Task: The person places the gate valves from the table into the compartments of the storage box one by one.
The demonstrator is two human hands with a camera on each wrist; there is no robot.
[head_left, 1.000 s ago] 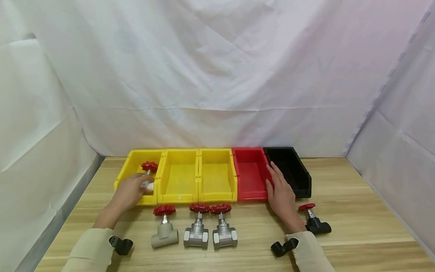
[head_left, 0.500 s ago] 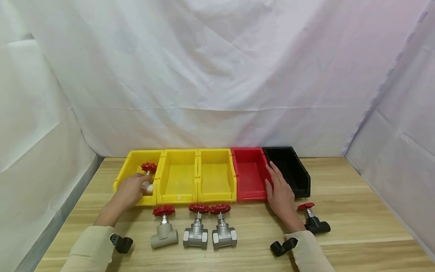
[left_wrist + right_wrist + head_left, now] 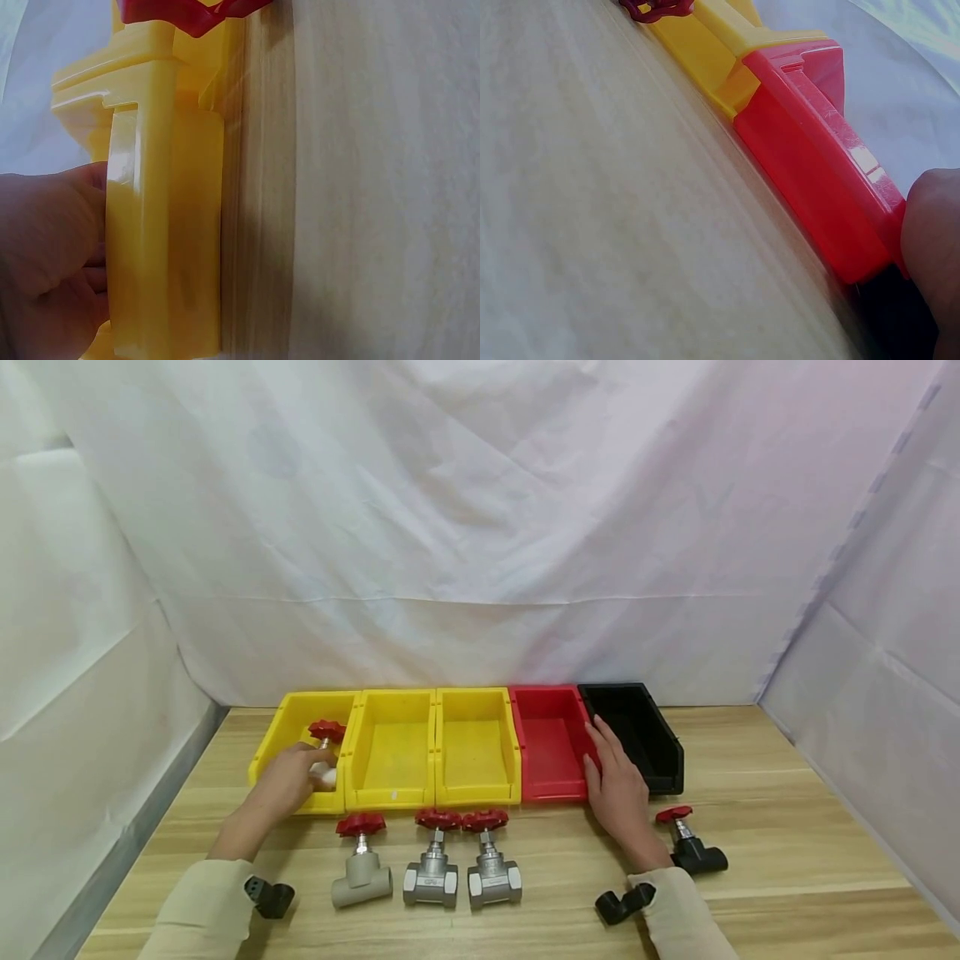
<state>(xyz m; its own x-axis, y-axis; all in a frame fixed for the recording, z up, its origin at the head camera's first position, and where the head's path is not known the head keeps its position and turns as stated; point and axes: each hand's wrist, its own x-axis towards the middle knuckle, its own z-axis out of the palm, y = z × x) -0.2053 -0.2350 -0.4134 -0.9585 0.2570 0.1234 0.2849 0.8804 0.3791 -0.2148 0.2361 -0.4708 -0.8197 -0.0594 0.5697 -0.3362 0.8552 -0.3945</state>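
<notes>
In the head view, my left hand (image 3: 281,783) reaches into the leftmost yellow bin (image 3: 268,739) and grips a white valve (image 3: 325,772) with a red handwheel (image 3: 327,730). The fingers curl over the valve's body and cover much of it. The left wrist view shows the fingers hidden behind the bin's yellow front wall (image 3: 154,247). My right hand (image 3: 621,793) rests across the shared edge of the red bin (image 3: 553,792) and the black bin (image 3: 663,783), its fingers extended. In the right wrist view, part of that hand (image 3: 934,232) sits at the red bin's end.
Two more yellow bins (image 3: 392,797) stand in the middle of the row. In front lie a grey plastic valve (image 3: 362,878) and two metal valves (image 3: 431,881), all with red handwheels. A black valve (image 3: 697,857) lies beside my right forearm. White cloth (image 3: 480,527) hangs behind.
</notes>
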